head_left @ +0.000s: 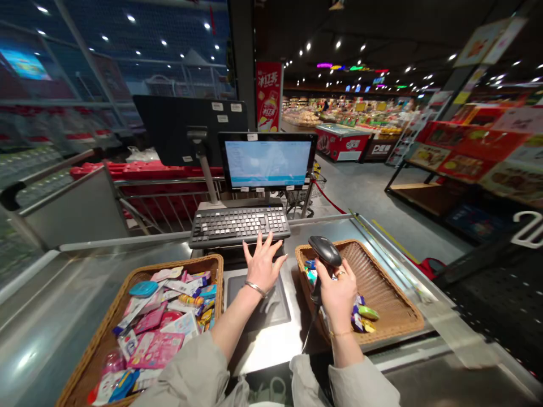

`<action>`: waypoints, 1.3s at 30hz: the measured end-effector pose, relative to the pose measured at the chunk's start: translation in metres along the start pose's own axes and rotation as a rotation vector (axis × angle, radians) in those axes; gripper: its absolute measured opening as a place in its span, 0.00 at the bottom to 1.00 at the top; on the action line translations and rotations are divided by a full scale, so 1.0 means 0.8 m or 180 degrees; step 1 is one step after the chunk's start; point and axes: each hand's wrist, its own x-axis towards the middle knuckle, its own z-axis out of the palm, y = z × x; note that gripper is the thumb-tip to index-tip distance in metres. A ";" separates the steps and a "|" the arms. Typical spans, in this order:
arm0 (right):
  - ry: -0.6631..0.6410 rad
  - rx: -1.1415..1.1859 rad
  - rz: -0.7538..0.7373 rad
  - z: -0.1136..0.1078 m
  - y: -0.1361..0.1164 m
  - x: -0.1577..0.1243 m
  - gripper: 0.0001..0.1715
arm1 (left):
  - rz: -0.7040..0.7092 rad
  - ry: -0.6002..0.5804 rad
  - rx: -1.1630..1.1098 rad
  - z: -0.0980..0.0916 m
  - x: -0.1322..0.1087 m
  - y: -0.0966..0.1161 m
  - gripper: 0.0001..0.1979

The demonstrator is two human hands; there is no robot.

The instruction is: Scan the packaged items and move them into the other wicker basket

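Note:
My left hand (263,264) hovers with fingers spread just in front of a black checkout keyboard (240,226), over a dark scale plate (258,302), holding nothing. My right hand (338,294) grips a black handheld barcode scanner (324,251), whose cord runs down past the wrist. That hand is over the near rim of a wicker basket (382,282) holding a few snack packets (365,316). On the left, a second wicker basket (169,271) is heaped with pink, white and blue packets (163,316).
A checkout monitor (267,164) stands behind the keyboard, with a large dark screen back (190,130) beside it. A stainless counter (55,294) surrounds the baskets. A red rope, wire basket, red chest freezer and store displays lie beyond. Red-printed shelving stands at right.

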 end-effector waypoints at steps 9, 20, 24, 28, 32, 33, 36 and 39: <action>-0.0696 0.0292 -0.0151 0.056 -0.038 -0.034 0.23 | -0.0513 0.0129 0.0156 -0.043 -0.047 -0.071 0.20; -0.1648 0.0477 -0.0588 0.110 -0.072 -0.080 0.21 | -0.1129 0.0148 0.0456 -0.078 -0.108 -0.145 0.19; -0.1860 0.0571 -0.0666 0.123 -0.080 -0.093 0.19 | -0.1354 0.0101 0.0665 -0.089 -0.130 -0.177 0.19; -0.1979 0.0573 -0.0777 0.135 -0.085 -0.104 0.19 | -0.1503 0.0116 0.0852 -0.102 -0.150 -0.208 0.19; -0.2085 0.0508 -0.0832 0.145 -0.090 -0.113 0.20 | -0.1662 0.0085 0.0976 -0.115 -0.163 -0.234 0.18; -0.2110 0.0497 -0.0839 0.147 -0.091 -0.115 0.20 | -0.1709 0.0066 0.1001 -0.118 -0.165 -0.239 0.18; -0.2179 0.0492 -0.0859 0.153 -0.096 -0.121 0.19 | -0.1802 0.0003 0.1058 -0.125 -0.168 -0.254 0.17; -0.2267 0.0487 -0.0861 0.158 -0.099 -0.124 0.20 | -0.1750 -0.0103 0.1155 -0.129 -0.170 -0.268 0.17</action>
